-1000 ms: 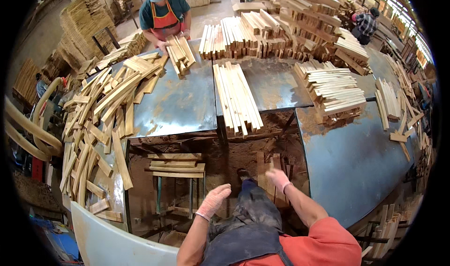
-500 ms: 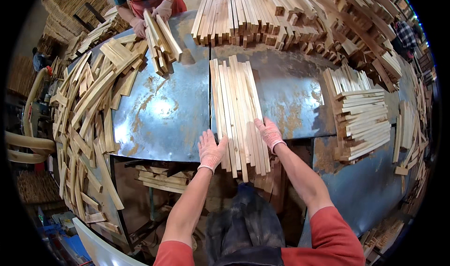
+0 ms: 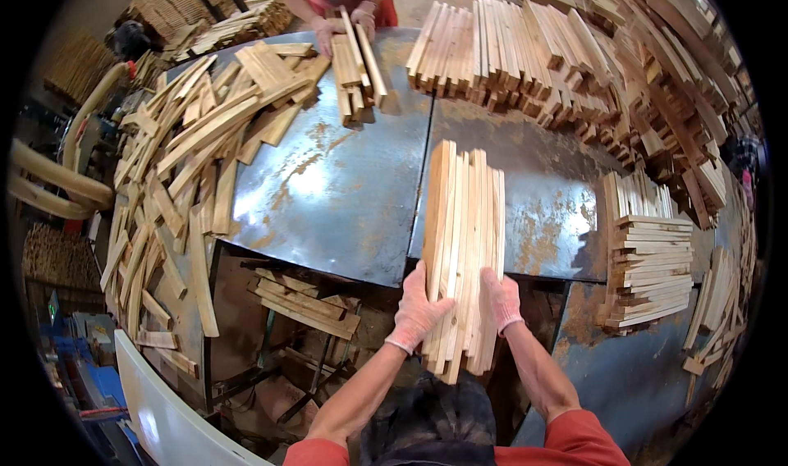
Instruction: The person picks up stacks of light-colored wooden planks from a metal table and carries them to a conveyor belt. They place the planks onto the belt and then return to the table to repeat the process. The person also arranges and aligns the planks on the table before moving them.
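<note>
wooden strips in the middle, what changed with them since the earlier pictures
The wooden strips came toward the person, squeezed into a narrower bundle. The left hand and right hand, first clear of them, now grip the sides. The loose pile at left stayed put.

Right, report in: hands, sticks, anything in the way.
Left hand, right hand gripping opposite sides of sticks. Near ends past edge of table. Loose wood pile off left, clear of both hands.
</note>
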